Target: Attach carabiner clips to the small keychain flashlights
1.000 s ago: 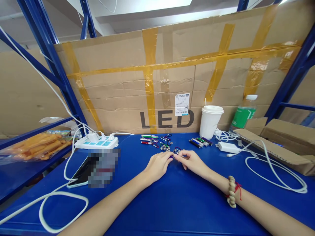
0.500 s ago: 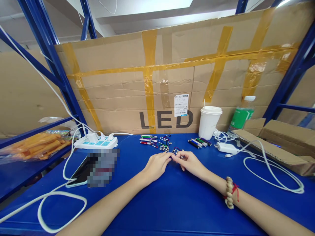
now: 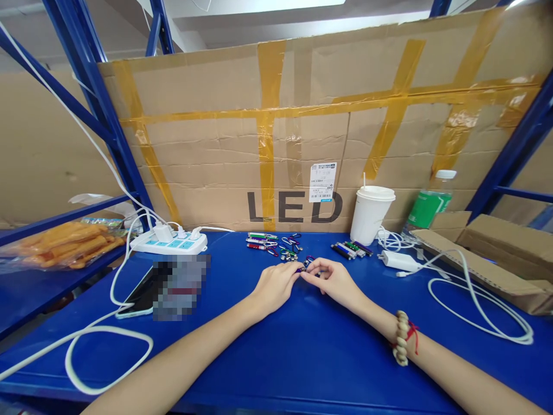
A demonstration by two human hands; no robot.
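My left hand (image 3: pixel 275 286) is closed round a small purple metal tube (image 3: pixel 300 270), of which only a short end shows at the fingertips. My right hand (image 3: pixel 332 280) meets it there, thumb and fingers pinched at the tube's end; what sits between them is too small to make out. Just behind the fingers lie small silvery round pieces (image 3: pixel 287 256) and several coloured carabiner clips (image 3: pixel 292 242). Slim penlight-like tubes with clips (image 3: pixel 260 241) lie to the left of these. Another row of slim coloured tubes (image 3: pixel 351 249) rests to the right.
On the blue table (image 3: pixel 276 357) stand a white cup with a straw (image 3: pixel 371 216) and a green-labelled bottle (image 3: pixel 430 204). An open cardboard box (image 3: pixel 496 259), a white charger (image 3: pixel 400 261) and cables lie right. A power strip (image 3: pixel 170 243) and phone (image 3: pixel 144 294) lie left. Taped cardboard (image 3: pixel 207 167) walls the back.
The purple tube's end now shows between my fingertips, hidden before. My right fingers have curled slightly more at it. The whole view has shifted a little.
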